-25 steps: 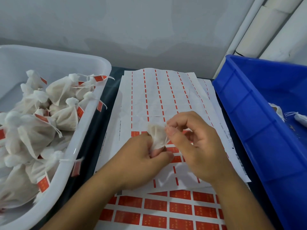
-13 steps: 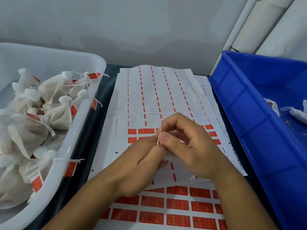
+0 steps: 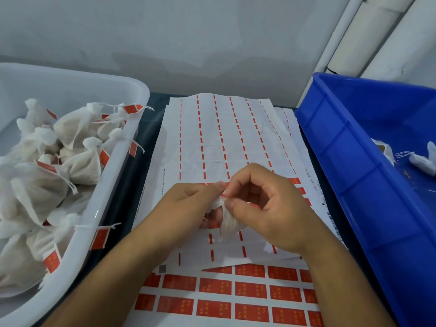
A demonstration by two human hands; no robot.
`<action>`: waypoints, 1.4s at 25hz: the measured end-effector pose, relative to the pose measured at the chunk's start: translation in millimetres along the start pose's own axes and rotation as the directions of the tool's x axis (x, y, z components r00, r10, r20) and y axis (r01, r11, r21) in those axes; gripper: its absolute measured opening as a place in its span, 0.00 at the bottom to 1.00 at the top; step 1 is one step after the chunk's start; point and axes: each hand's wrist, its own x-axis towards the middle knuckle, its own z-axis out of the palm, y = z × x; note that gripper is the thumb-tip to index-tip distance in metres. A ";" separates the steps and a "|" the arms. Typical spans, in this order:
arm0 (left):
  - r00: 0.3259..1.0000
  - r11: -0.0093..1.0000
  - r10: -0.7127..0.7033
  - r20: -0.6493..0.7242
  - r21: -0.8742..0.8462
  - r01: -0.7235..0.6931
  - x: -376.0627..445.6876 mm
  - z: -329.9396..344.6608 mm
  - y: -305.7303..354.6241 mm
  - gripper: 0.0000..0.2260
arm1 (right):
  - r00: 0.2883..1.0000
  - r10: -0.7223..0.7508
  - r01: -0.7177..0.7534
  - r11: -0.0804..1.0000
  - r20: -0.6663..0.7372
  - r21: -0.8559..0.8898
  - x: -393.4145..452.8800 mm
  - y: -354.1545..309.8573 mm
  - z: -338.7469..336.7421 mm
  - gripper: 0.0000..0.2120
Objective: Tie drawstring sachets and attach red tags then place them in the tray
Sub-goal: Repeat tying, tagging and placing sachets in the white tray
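A small white drawstring sachet [image 3: 227, 224] is held between both hands above the sticker sheets. My left hand [image 3: 188, 206] grips its top from the left, fingers curled round the fabric. My right hand [image 3: 264, 208] pinches the sachet's neck or string with thumb and forefinger. The string itself is too thin to make out. Red tags [image 3: 250, 289] lie in rows on a sheet near the front edge. The white tray [image 3: 113, 175] at the left holds several tied sachets [image 3: 80, 161] with red tags.
A mostly peeled sticker sheet [image 3: 221, 138] with thin red strips covers the middle of the dark table. A blue bin [image 3: 349, 166] at the right holds loose untied sachets [image 3: 422, 161]. A grey wall rises behind.
The sachet has turned downward and shows below my fingers again. My right hand's fingers have opened into a looser pinch at its neck; both hands stay in the same spot.
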 end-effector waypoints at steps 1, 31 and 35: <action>1.000 1.000 -0.003 -0.019 -0.028 0.002 -0.2 -0.1 1.2 0.24 | 1.000 -0.010 0.010 0.999 0.005 -0.031 -0.2 -0.1 0.7 0.06; 0.968 0.948 0.117 0.224 -0.314 -0.042 -0.6 -13.5 -5.9 0.13 | 0.945 -0.205 0.148 0.963 -0.256 -0.225 3.2 -1.0 5.3 0.03; 0.954 0.912 0.259 0.151 -0.363 -0.190 -2.2 -13.0 -3.0 0.11 | 0.934 -0.223 0.190 0.972 -0.280 -0.140 4.6 -4.8 8.2 0.07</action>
